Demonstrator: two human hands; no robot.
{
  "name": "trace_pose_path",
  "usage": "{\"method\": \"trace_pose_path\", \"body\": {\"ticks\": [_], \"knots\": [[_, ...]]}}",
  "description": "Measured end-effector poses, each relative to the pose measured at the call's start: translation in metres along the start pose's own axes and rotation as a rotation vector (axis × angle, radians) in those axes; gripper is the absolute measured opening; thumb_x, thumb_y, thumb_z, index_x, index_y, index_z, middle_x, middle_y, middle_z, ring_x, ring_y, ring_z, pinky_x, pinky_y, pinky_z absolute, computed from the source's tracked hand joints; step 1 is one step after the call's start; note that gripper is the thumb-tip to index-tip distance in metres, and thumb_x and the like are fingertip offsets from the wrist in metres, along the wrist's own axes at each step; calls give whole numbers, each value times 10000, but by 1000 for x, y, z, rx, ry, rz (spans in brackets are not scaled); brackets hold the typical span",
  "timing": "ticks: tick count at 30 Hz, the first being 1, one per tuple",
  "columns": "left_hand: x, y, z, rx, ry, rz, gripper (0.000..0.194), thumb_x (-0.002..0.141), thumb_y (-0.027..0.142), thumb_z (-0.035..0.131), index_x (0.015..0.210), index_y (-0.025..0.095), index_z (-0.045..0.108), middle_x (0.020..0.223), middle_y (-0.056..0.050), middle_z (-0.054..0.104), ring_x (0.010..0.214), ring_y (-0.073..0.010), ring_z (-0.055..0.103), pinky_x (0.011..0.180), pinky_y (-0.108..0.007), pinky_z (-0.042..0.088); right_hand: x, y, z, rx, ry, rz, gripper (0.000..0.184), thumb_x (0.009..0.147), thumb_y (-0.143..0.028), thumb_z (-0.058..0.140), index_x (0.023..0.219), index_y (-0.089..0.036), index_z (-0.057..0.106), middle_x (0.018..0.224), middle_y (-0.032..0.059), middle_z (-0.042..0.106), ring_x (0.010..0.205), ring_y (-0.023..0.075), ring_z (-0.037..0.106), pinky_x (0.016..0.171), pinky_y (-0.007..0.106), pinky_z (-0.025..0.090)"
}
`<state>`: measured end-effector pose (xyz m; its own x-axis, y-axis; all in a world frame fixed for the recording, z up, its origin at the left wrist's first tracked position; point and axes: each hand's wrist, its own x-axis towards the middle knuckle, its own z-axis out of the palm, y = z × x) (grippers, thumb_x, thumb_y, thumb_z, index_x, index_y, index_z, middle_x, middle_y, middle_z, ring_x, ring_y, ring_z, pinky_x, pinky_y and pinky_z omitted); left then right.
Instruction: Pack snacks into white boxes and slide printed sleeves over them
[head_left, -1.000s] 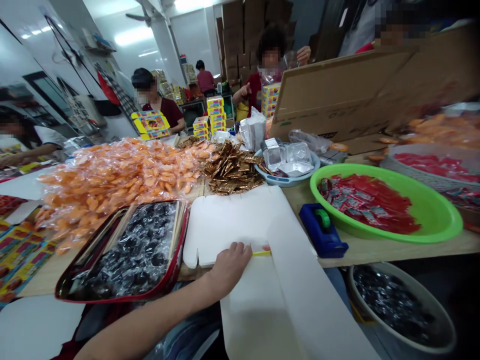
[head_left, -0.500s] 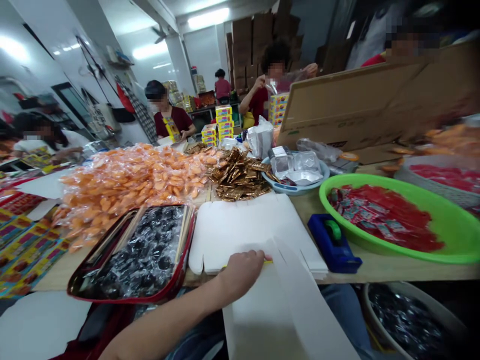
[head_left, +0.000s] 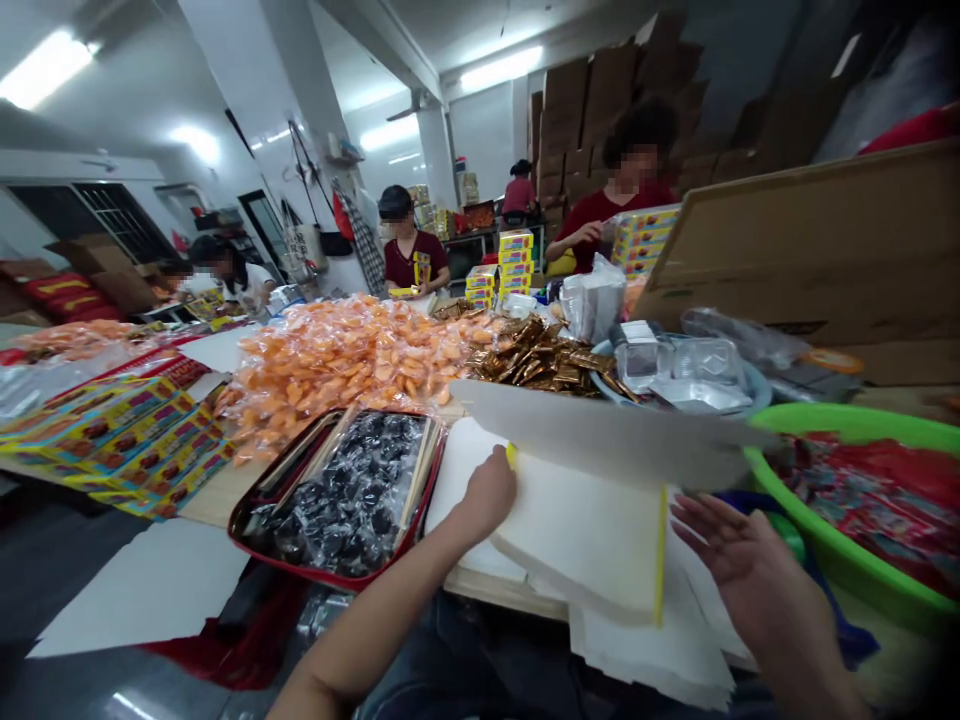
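White card sheet [head_left: 577,530] is lying folded over on the work table, right between the two hands, with its upper flap tilting up and a yellow strip [head_left: 661,555] running along one edge. Far left of the hands, flat printed yellow boxes [head_left: 127,440] are lying on the table, and beyond them a co-worker in a white top [head_left: 240,285] is sitting at the table. Nearer the left hand, a red-rimmed tray [head_left: 337,495] is holding black wrapped sweets, and a big heap of orange sweets in clear wrappers [head_left: 352,370] is spreading out behind it. A co-worker in a maroon shirt [head_left: 409,250] is working past that heap. The left hand [head_left: 487,495] is resting on the card with its fingers curled beside a small yellow piece [head_left: 511,455]; whether it is gripping, the picture does not settle. Ahead of it, gold sachets [head_left: 536,360] are piled up. The right hand [head_left: 750,570] is open, fingers spread, hovering just beside the card's right side. Past it, a green basin [head_left: 847,500] is holding red packets, while foil trays [head_left: 667,365] are sitting in a blue bowl behind the card.
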<state>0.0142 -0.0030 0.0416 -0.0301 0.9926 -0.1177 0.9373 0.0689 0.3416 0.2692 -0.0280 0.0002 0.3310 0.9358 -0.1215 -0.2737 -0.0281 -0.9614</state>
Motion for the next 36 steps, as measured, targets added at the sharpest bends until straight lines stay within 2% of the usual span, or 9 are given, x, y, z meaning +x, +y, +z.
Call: {"method": "trace_pose_path", "body": {"ticks": [4, 7, 12, 16, 21, 29, 32, 34, 36], "knots": [[4, 0, 9, -81, 29, 15, 278, 873, 273, 429, 1067, 104, 535, 1000, -160, 662, 898, -252, 643, 744, -310, 463, -13, 22, 8, -221, -68, 32, 674, 649, -527, 630, 1251, -264, 474, 1360, 69, 459, 1252, 276, 417, 1069, 455, 306], [1, -17, -2, -97, 76, 40, 342, 906, 405, 380, 956, 157, 610, 935, -106, 679, 895, -207, 633, 774, -262, 445, -18, 38, 15, -415, -114, -55, 825, 625, -380, 576, 1389, -194, 327, 1444, 56, 341, 1321, 248, 310, 1129, 370, 168], [5, -100, -54, -19, 309, -179, 327, 888, 363, 414, 1026, 125, 589, 1111, -179, 594, 1052, -263, 545, 848, -333, 390, -6, 38, 10, -524, -74, -80, 756, 645, -292, 429, 1387, -165, 357, 1425, 26, 374, 1324, 223, 309, 1131, 319, 151], [12, -152, -65, 0, 296, -275, 236, 699, 346, 663, 787, 129, 641, 880, -121, 659, 864, -244, 602, 713, -275, 399, 3, 38, 7, -578, -85, -99, 762, 646, -271, 410, 1388, -110, 345, 1443, 62, 343, 1324, 219, 305, 1132, 313, 132], [18, -167, -61, -54, 343, -279, 258, 780, 373, 543, 649, 163, 614, 638, -32, 641, 618, -160, 573, 574, -229, 346, 9, 46, 5, -570, -108, -126, 750, 642, -261, 422, 1376, -119, 361, 1433, 64, 359, 1325, 219, 305, 1132, 306, 135], [3, -171, -108, -167, 655, -273, 294, 858, 382, 424, 800, 146, 588, 716, -22, 652, 644, -135, 595, 597, -208, 418, 9, 46, 2, -571, -115, -142, 757, 637, -288, 419, 1365, -88, 374, 1428, 87, 364, 1318, 239, 318, 1135, 337, 143], [-11, -140, -109, -156, 877, -48, 257, 846, 397, 494, 835, 162, 597, 726, -12, 658, 650, -133, 608, 641, -223, 460, 8, 46, 5, -564, -101, -147, 759, 622, -284, 416, 1358, -101, 394, 1416, 76, 386, 1310, 239, 333, 1133, 343, 160], [-15, -107, -98, -119, 940, 307, 184, 856, 330, 517, 855, 177, 619, 790, -24, 686, 734, -137, 636, 719, -238, 486, 8, 46, 6, -555, -98, -155, 755, 614, -275, 415, 1351, -110, 407, 1401, 70, 408, 1305, 236, 344, 1130, 342, 180], [-15, -68, -78, -102, 836, 726, 167, 890, 232, 469, 921, 186, 627, 923, -47, 703, 887, -141, 645, 820, -263, 493, 8, 47, 6, -536, -107, -167, 749, 610, -262, 419, 1346, -124, 412, 1392, 67, 419, 1303, 228, 347, 1129, 343, 189]]}}
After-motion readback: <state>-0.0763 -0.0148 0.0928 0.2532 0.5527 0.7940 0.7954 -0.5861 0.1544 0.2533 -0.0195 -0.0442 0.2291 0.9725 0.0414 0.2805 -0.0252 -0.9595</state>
